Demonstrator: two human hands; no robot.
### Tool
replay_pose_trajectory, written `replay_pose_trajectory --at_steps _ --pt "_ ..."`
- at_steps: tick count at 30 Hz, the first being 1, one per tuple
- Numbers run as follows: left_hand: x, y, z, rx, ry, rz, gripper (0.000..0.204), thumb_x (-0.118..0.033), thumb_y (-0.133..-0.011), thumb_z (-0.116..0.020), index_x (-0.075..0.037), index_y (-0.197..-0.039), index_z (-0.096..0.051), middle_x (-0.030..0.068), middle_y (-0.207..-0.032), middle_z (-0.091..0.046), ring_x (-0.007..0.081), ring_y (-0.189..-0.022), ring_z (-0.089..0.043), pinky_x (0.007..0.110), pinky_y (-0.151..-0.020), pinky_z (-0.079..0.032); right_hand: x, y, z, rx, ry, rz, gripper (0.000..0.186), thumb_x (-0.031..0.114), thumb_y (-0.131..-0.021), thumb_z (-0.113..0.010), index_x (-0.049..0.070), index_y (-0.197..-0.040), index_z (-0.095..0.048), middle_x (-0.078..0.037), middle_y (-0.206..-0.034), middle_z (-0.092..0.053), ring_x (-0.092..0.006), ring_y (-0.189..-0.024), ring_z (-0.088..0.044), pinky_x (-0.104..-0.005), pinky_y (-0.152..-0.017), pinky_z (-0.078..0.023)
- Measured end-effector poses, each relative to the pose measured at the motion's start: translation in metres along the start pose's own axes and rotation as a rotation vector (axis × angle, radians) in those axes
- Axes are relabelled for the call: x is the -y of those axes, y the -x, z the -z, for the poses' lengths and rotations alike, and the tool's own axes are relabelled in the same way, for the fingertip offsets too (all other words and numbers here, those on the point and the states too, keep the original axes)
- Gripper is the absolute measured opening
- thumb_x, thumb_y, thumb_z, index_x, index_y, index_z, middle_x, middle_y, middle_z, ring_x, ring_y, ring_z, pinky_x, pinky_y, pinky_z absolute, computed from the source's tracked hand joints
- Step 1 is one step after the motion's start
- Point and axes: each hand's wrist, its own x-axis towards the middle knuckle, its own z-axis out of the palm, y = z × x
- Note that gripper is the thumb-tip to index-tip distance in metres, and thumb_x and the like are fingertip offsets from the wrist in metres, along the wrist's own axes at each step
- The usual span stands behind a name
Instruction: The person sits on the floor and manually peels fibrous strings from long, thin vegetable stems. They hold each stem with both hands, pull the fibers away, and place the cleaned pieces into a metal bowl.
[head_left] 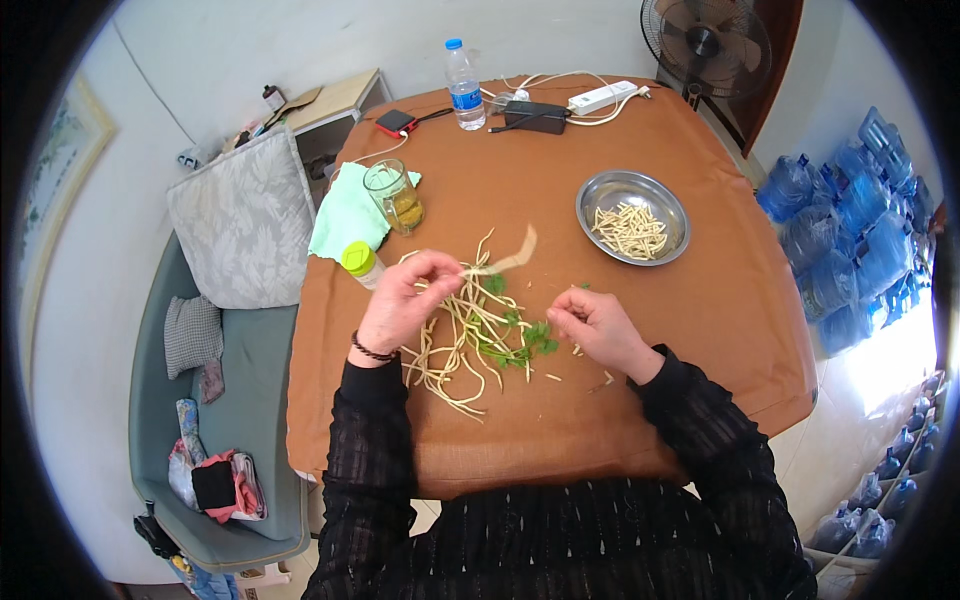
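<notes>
My left hand [405,305] pinches a pale long bean [512,262], whose free end sticks out to the right and is smeared by motion. Below and beside that hand lies a loose heap of pale long beans [455,375], with green leaves [540,338] among them. To the right of the heap, my right hand [608,332] has thumb and forefinger pressed together; whatever lies between them is too small to name. Short bean pieces [632,232] sit inside a round steel bowl [683,238] farther off at the right. A few scraps [553,377] lie near my right hand.
On the brown-covered table [560,430] stand a lime-capped jar [362,264], a glass mug [392,190] at a mint cloth [340,220], and a water bottle [465,90]. A power strip [602,97] and black adapter [535,117] lie at the back.
</notes>
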Motion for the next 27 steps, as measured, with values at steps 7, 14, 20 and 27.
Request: replay_pose_trajectory --at_steps 7,14,20,27 --pt "0.0 -0.004 -0.029 -0.038 0.059 0.016 0.011 -0.009 -0.091 -0.062 -0.002 -0.099 -0.062 -0.0025 -0.079 -0.06 0.006 -0.074 -0.054 0.022 -0.068 -0.045 -0.003 0.0 0.001 -0.105 -0.084 0.023 0.014 0.013 -0.09 -0.062 0.001 -0.096 -0.06 0.0 -0.071 -0.06 -0.0052 -0.062 -0.053 -0.0221 -0.056 -0.043" --pt "-0.025 -0.015 -0.031 -0.076 0.142 -0.068 0.007 -0.007 -0.089 -0.063 -0.002 -0.094 -0.061 -0.0051 -0.077 -0.05 0.0025 -0.068 -0.045 0.019 -0.062 -0.038 0.038 -0.005 0.012 -0.144 -0.308 0.199 0.025 0.005 -0.092 -0.059 -0.001 -0.115 -0.054 0.001 -0.084 -0.056 -0.0041 -0.071 -0.053 -0.0197 -0.064 -0.046" --pt "-0.036 -0.028 -0.035 -0.175 -0.29 -0.269 0.012 -0.004 -0.082 -0.066 -0.003 -0.093 -0.062 0.0065 -0.086 -0.058 0.018 -0.075 -0.056 0.029 -0.07 -0.045 0.041 -0.007 0.03 -0.186 0.015 0.31 0.017 0.005 -0.09 -0.059 -0.001 -0.106 -0.063 -0.004 -0.082 -0.062 -0.0092 -0.066 -0.058 -0.023 -0.06 -0.048" --pt "-0.038 -0.012 -0.078 -0.114 -0.675 -0.559 0.049 -0.015 -0.078 -0.072 -0.007 -0.122 -0.053 0.0103 -0.113 -0.06 0.0313 -0.107 -0.055 0.047 -0.106 -0.03 0.019 -0.002 0.023 -0.191 0.222 0.371 0.014 0.009 -0.088 -0.063 0.001 -0.099 -0.066 -0.009 -0.075 -0.065 -0.0138 -0.062 -0.061 -0.0275 -0.055 -0.048"
